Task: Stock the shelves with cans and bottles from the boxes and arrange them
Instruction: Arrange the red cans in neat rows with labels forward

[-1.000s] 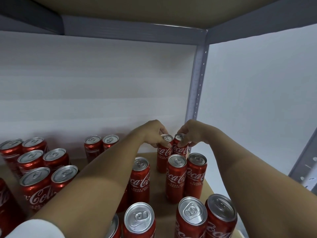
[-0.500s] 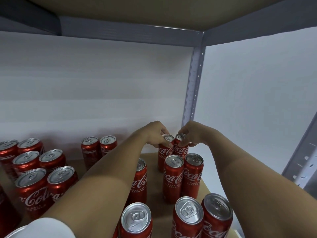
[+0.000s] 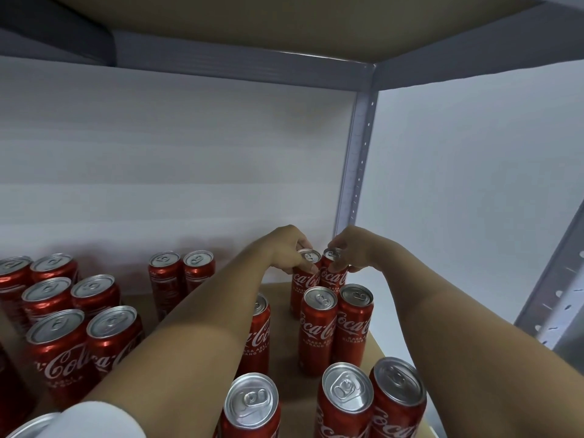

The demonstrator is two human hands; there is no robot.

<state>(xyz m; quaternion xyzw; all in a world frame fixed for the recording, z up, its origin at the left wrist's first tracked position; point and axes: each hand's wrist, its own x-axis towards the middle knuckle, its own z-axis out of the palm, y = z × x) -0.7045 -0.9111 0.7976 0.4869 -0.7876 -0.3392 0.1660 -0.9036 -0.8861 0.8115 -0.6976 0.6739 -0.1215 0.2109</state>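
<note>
While upright on shelf (image 3: 281, 289), two rear cans touch: left hand (image 3: 282, 248) pinches left can (image 3: 305, 273), right hand (image 3: 354, 248) right can (image 3: 331, 273).

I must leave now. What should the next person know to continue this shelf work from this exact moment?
Left hand: grips the top of the back-left can at the rear right corner of the shelf.
Right hand: grips the top of the back-right can beside it.
Both cans stand upright on the shelf, touching each other.
Done: pairs of red cans already stand in front of them and in a group on the left.
Left: release both cans, fill the gap in the middle, straighten the rows. No boxes or bottles in view.
</note>
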